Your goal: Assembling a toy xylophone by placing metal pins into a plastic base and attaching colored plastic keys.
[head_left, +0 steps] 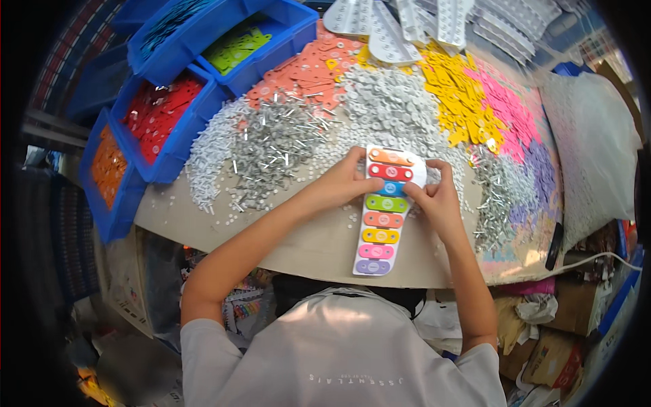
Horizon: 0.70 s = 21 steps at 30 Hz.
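Observation:
A toy xylophone [383, 219] with a white base and a row of coloured bars is held upright in front of me, just over the table's near part. My left hand [343, 182] grips its left edge, the thumb on the left end of the blue bar [392, 188]. From the other side my right hand [437, 197] holds the right edge, thumb at the blue bar's right end and index finger near the rounded white top. White caps show on the ends of the red bar [391, 171]. Any small piece under my thumbs is hidden.
Blue bins [211, 102] with orange, red, green and dark blue bars stand at the left. Piles of metal pins [271, 149], grey washers [386, 95], and yellow bars [451, 88] cover the table. White bases [386, 37] lie at the back; a translucent bag [590, 149] bulges at the right.

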Each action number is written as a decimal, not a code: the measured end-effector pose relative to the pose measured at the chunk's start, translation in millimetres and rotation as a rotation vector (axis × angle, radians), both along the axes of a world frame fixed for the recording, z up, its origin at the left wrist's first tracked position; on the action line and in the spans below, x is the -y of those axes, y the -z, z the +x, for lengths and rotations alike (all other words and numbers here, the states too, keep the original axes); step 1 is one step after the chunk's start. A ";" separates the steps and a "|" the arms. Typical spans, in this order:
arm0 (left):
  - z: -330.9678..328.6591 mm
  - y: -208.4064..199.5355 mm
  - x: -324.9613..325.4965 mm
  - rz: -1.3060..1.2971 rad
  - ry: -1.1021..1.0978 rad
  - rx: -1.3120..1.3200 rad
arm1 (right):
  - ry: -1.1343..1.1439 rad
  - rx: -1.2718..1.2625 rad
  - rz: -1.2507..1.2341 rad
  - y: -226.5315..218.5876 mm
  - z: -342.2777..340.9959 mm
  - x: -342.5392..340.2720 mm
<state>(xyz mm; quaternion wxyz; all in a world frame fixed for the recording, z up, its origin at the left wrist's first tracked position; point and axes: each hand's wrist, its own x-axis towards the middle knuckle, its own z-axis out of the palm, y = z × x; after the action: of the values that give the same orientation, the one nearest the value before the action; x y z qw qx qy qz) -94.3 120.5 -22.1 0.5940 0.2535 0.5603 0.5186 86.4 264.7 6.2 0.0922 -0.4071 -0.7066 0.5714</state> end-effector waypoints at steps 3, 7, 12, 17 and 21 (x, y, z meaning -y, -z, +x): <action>-1.5 -8.0 -3.3 -0.007 0.012 0.009 | -0.056 0.014 -0.135 -3.3 -2.3 -3.3; 3.8 11.4 -3.7 0.073 -0.062 -0.013 | -0.116 0.058 -0.105 -1.3 -3.8 -3.8; 5.5 12.5 -3.1 0.098 -0.059 -0.033 | -0.144 0.007 -0.016 7.0 -2.9 -5.9; 6.3 14.6 -2.5 0.088 -0.067 -0.063 | -0.145 0.057 0.011 3.4 -3.8 -3.5; 1.7 -5.3 16.6 0.018 -0.051 -0.478 | -0.062 0.049 0.345 -4.4 16.8 -9.1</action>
<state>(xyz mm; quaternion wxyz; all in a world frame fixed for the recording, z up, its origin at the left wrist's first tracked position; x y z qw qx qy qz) -92.5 104.0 -16.8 0.4289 0.3601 0.6865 0.4638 103.2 273.8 10.6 0.1258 -0.3771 -0.8085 0.4340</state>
